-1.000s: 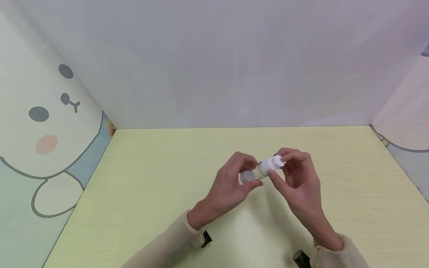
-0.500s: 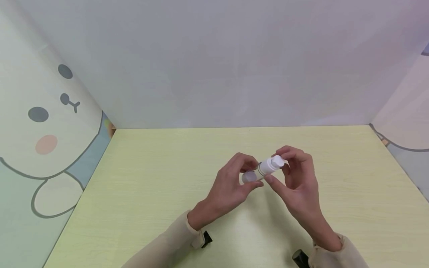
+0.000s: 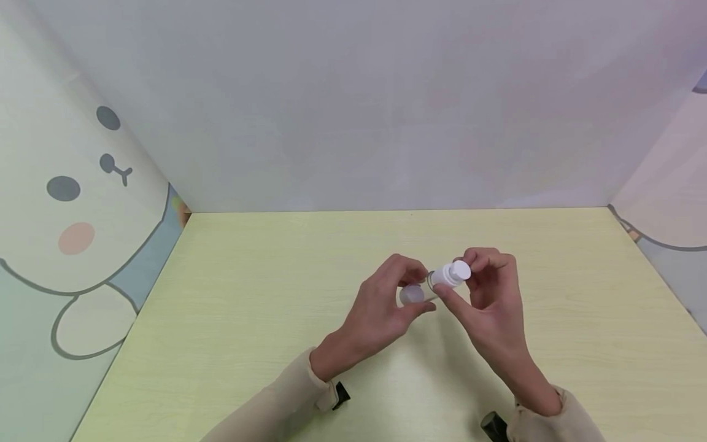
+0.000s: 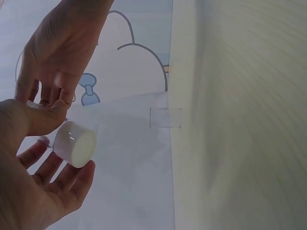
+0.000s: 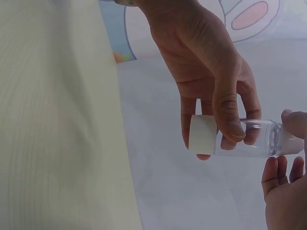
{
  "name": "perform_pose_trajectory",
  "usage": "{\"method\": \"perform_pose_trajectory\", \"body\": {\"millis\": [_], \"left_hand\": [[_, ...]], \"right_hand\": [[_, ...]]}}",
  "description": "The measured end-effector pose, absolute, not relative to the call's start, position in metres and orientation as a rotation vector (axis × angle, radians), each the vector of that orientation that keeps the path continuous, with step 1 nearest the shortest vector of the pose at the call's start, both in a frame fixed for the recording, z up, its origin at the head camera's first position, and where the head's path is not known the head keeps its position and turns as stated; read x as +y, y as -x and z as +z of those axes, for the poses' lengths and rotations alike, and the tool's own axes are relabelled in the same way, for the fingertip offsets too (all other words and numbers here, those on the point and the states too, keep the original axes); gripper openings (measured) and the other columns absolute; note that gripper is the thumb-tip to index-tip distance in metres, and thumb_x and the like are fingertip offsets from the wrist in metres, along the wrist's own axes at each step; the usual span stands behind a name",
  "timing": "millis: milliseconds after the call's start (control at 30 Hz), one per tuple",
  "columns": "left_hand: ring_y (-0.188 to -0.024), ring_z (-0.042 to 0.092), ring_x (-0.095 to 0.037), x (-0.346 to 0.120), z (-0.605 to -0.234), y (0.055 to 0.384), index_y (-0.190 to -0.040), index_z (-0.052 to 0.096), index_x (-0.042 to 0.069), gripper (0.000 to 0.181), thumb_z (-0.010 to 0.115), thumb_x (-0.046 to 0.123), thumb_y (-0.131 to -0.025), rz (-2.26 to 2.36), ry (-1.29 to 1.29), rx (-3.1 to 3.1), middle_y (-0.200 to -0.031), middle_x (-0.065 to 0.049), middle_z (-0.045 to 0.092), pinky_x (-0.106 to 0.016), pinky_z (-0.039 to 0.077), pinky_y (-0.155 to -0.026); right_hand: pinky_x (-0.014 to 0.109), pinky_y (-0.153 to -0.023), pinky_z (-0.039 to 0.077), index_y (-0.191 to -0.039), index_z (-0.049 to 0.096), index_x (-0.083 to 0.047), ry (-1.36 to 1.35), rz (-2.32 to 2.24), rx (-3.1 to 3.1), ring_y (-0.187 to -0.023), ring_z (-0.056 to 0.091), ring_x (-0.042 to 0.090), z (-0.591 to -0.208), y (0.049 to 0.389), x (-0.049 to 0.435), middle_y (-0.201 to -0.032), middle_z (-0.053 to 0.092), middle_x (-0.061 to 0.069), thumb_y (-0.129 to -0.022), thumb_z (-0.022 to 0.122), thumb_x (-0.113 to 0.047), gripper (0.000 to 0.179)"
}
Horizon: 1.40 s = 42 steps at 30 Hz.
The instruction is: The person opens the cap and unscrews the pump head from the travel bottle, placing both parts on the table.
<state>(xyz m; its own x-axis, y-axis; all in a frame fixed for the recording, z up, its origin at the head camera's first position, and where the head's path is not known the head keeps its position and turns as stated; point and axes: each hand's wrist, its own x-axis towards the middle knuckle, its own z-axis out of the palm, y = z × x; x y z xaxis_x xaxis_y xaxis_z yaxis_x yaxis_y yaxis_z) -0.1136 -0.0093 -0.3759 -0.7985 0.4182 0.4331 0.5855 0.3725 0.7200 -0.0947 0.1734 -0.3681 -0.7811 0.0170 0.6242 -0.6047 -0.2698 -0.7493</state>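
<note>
1 bottle, tilted, over 1 table, right of head-frame centre. 2 grips on bottle: left hand clasps clear body, right hand pinches white top. Both angle in from bottom edge.

The clear bottle is finished in white at both ends; the tabletop is faintly grained in pale yellow-green, the side panel is printed with a grey-eyed, pink-cheeked white cartoon, and the sleeves are coloured beige
</note>
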Motion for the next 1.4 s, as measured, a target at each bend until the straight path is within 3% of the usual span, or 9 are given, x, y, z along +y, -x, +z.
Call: {"method": "perform_pose_trajectory", "body": {"millis": [300, 833, 1167, 1400], "left_hand": [[-0.099, 0.068, -0.010, -0.0102, -0.3755, 0.1153, -0.119, 0.058, 0.014, 0.048, 0.089, 0.012, -0.083, -1.436, 0.909, -2.425, -0.112, 0.000, 0.064, -0.019, 0.056, -0.089], [-0.101, 0.067, -0.010, -0.0121, -0.3753, 0.1173, -0.121, 0.057, 0.015, 0.048, 0.088, 0.010, -0.084, -1.486, 0.868, -2.458, -0.115, -0.002, 0.064, -0.022, 0.058, -0.091], [-0.098, 0.069, -0.012, -0.0088, -0.3755, 0.1129, -0.119, 0.057, 0.015, 0.048, 0.088, 0.011, -0.084, -1.483, 0.874, -2.479, -0.113, 0.002, 0.063, -0.020, 0.057, -0.090], [-0.096, 0.068, -0.011, -0.0091, -0.3755, 0.1114, -0.119, 0.057, 0.015, 0.046, 0.088, 0.012, -0.085, -1.463, 0.876, -2.484, -0.113, 0.002, 0.063, -0.020, 0.057, -0.089]], "right_hand": [[0.022, -0.096, 0.053, -0.121, 0.041, 0.016, -0.772, 2.083, -1.598, -0.105, 0.056, 0.021, -0.3673, 0.0957, 0.1744, -0.117, 0.055, 0.012, -0.076, 0.060, 0.038, 0.053], [0.027, -0.111, 0.049, -0.135, 0.037, 0.017, -0.803, 2.042, -1.643, -0.125, 0.061, 0.028, -0.3676, 0.0943, 0.1757, -0.136, 0.055, 0.023, -0.082, 0.052, 0.036, 0.058], [0.020, -0.092, 0.052, -0.111, 0.042, 0.008, -0.656, 2.093, -1.542, -0.102, 0.056, 0.019, -0.3673, 0.0925, 0.1723, -0.118, 0.049, 0.011, -0.072, 0.063, 0.039, 0.054], [0.019, -0.090, 0.055, -0.110, 0.042, 0.012, -0.651, 2.088, -1.564, -0.099, 0.056, 0.019, -0.3679, 0.0927, 0.1720, -0.112, 0.051, 0.010, -0.072, 0.062, 0.040, 0.051]]}}
